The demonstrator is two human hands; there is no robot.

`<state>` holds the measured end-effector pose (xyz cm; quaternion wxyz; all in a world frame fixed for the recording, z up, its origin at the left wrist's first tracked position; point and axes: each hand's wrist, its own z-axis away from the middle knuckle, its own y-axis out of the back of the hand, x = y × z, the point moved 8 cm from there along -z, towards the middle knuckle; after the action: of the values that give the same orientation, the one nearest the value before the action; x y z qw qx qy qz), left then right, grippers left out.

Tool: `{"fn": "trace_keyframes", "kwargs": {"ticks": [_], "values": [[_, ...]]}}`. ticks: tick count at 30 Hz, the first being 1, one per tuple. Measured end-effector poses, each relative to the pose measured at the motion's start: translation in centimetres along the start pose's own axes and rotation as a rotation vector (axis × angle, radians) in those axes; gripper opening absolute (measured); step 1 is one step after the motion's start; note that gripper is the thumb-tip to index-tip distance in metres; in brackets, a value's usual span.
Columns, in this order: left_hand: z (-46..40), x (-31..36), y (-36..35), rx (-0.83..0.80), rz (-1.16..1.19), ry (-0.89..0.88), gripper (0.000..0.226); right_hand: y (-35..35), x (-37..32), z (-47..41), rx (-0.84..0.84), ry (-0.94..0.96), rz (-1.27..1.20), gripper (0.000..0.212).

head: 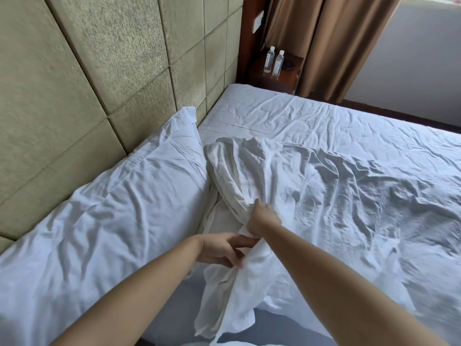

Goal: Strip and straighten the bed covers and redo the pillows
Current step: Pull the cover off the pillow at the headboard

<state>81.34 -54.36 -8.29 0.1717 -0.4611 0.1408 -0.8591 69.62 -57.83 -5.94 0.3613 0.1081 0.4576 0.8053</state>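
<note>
the pillow [232, 176] lay on the bed [349, 126], long axis running away from the person toward the headboard [99, 71]. the right hand [263, 217] gripped its near end; the left hand [222, 248] pinched the loose pillowcase [224, 295] just below.

1. A padded headboard wall [99, 71] of olive-green square panels fills the left and far-left side.
2. A dark wooden nightstand [272, 76] stands at the far corner, just right of the panels.
3. Two clear water bottles [274, 61] with white caps stand upright side by side on it.
4. A white wall switch plate [257, 22] sits above, on a dark wood strip.
5. Brown curtains [331, 41] hang to the right of the nightstand.
</note>
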Motion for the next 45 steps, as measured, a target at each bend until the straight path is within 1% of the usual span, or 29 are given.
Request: {"fn": "trace_keyframes", "kwargs": {"ticks": [1,2,3,5,6,7,8,9,12,14,15,18,21,25,26,27,28,29,31,33,34,36,38,40,41,42,43,44,45], "values": [[0.1,-0.4,0.3,-0.022,0.036,0.021,0.07,0.2,0.3,0.1,0.012,0.004,-0.015,0.058],[0.4,-0.6,0.8,0.002,0.078,0.045,0.069,0.6,0.6,0.2,0.038,0.002,-0.05,0.049],[0.5,-0.8,1.9,0.093,0.106,0.066,0.064,1.4,0.9,0.3,0.089,-0.009,-0.115,0.042],[1.0,-0.7,5.5,0.437,0.13,0.09,0.049,3.5,1.1,0.9,0.259,-0.028,-0.308,0.031],[1.5,-0.3,7.3,0.622,0.163,0.086,0.041,4.7,0.9,1.5,0.362,-0.015,-0.404,0.027],[1.9,0.0,8.9,0.764,0.217,0.07,0.032,5.8,0.6,2.0,0.449,0.009,-0.492,0.026],[2.2,0.3,10.0,0.849,0.287,0.05,0.026,6.8,0.3,2.5,0.519,0.035,-0.577,0.028],[2.2,0.8,10.9,0.892,0.365,0.03,0.023,7.7,0.0,2.8,0.572,0.053,-0.656,0.03],[2.2,2.8,12.4,0.92,0.44,0.007,0.027,10.0,-0.7,3.1,0.681,0.119,-0.822,0.038],[1.7,4.7,12.9,0.883,0.437,-0.015,0.037,10.8,-1.6,2.9,0.707,0.198,-0.817,0.041],[1.1,5.5,13.3,0.853,0.448,-0.026,0.042,10.8,-2.2,2.5,0.679,0.233,-0.789,0.041],[-0.8,7.3,14.6,0.758,0.515,-0.059,0.056,8.7,-3.7,0.7,0.479,0.295,-0.703,0.034],[-2.9,8.5,16.2,0.675,0.553,-0.055,0.065,5.8,-4.2,-1.4,0.262,0.295,-0.641,0.022],[-3.9,9.0,19.8,0.748,0.527,-0.057,0.071,3.7,-4.6,-3.8,-0.033,0.29,-0.494,0.035],[-4.0,9.1,20.4,0.777,0.523,-0.051,0.064,3.9,-4.5,-4.3,-0.07,0.279,-0.506,0.038],[-4.2,9.4,20.9,0.805,0.514,-0.054,0.05,4.1,-4.4,-4.9,-0.089,0.267,-0.525,0.038],[-4.6,9.9,21.5,0.821,0.52,-0.07,0.034,4.3,-4.4,-5.5,-0.098,0.256,-0.541,0.038],[-5.0,10.7,21.7,0.818,0.519,-0.074,0.025,4.5,-4.5,-6.2,-0.104,0.247,-0.567,0.041],[-6.0,12.5,22.5,0.813,0.461,-0.055,0.024,4.7,-5.1,-7.4,-0.106,0.236,-0.64,0.057],[-6.1,15.0,23.3,0.802,0.37,-0.05,0.026,5.3,-6.2,-8.4,-0.064,0.251,-0.659,0.073],[-6.1,16.1,23.9,0.801,0.334,-0.047,0.024,5.8,-6.7,-8.9,-0.044,0.249,-0.666,0.076],[-5.9,19.0,25.1,0.839,0.226,-0.071,0.011,6.7,-7.4,-10.1,0.002,0.226,-0.698,0.073],[-5.3,22.3,26.8,0.918,0.142,-0.169,0.024,8.4,-8.3,-11.0,0.11,0.25,-0.729,0.062],[-4.9,25.7,28.0,0.894,0.196,-0.347,0.024,10.7,-9.5,-11.6,0.286,0.319,-0.72,0.057],[-4.5,27.1,28.3,0.883,0.242,-0.429,0.03,11.5,-10.0,-12.0,0.345,0.343,-0.709,0.058],[-4.2,28.0,28.7,0.888,0.256,-0.477,0.034,12.0,-10.5,-12.5,0.363,0.36,-0.674,0.06],[-3.9,27.8,29.4,0.927,0.242,-0.482,0.035,11.9,-11.0,-13.2,0.32,0.367,-0.623,0.058],[-3.8,27.2,30.1,0.97,0.2,-0.456,0.034,11.1,-11.5,-14.0,0.224,0.367,-0.569,0.052],[-3.7,26.0,30.8,1.008,0.171,-0.407,0.039,9.9,-11.8,-14.7,0.095,0.361,-0.545,0.044]]}}
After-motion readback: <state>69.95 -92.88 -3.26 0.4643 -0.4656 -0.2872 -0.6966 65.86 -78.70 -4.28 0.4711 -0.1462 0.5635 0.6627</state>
